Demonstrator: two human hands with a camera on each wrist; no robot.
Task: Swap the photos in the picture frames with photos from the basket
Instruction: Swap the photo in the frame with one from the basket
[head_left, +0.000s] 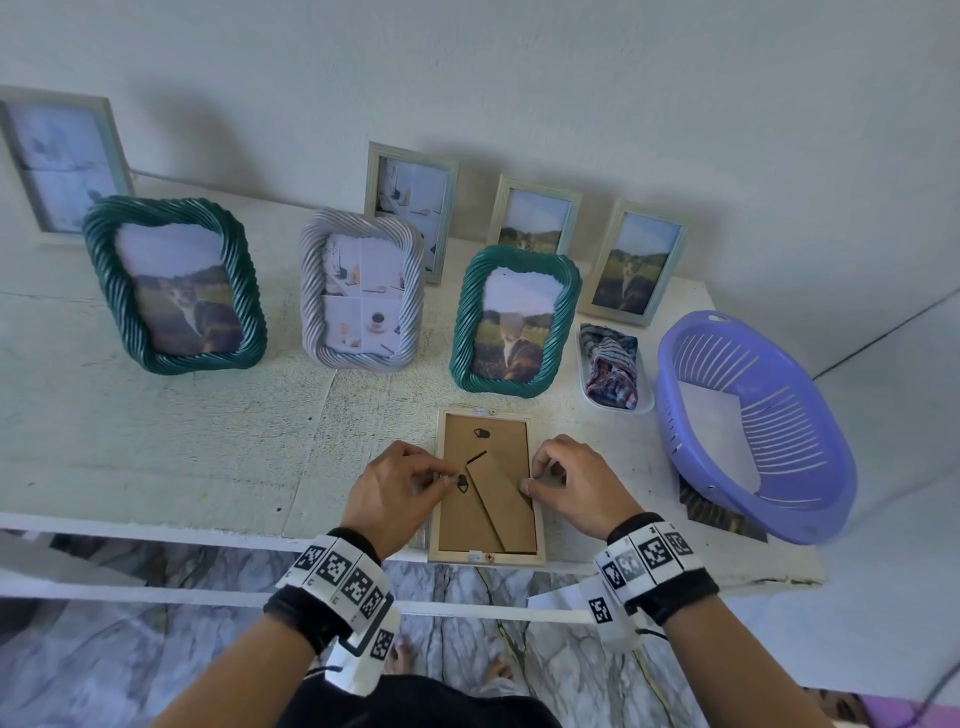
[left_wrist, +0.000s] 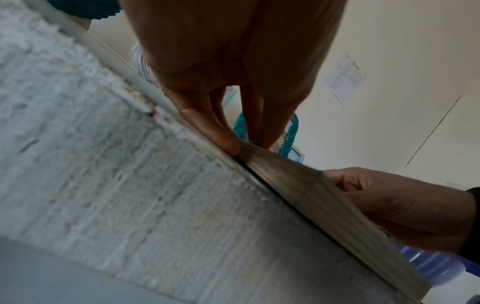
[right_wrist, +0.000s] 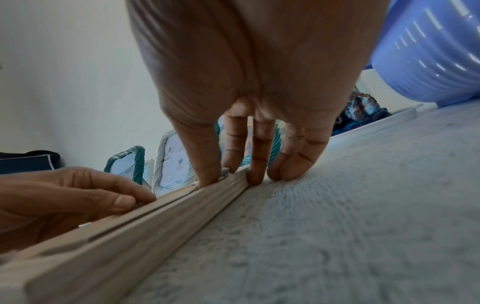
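A light wooden picture frame (head_left: 485, 488) lies face down near the table's front edge, its brown backing board and folded stand facing up. My left hand (head_left: 447, 480) pinches a small turn clip at the frame's left edge. At the frame's right edge my right hand (head_left: 530, 480) pinches a small metal tab (right_wrist: 225, 171) between thumb and forefinger, the other fingertips resting on the table. The purple plastic basket (head_left: 753, 426) stands to the right with a white sheet (head_left: 711, 421) inside. A dark photo (head_left: 719, 514) pokes out from under it.
Twisted-rim frames stand behind: green (head_left: 174, 283), white (head_left: 362, 288), green (head_left: 514, 319). Plain wooden frames (head_left: 636, 262) lean on the wall. A white tray with patterned cloth (head_left: 613, 369) sits left of the basket. The table's front edge (head_left: 156, 525) runs just under my wrists.
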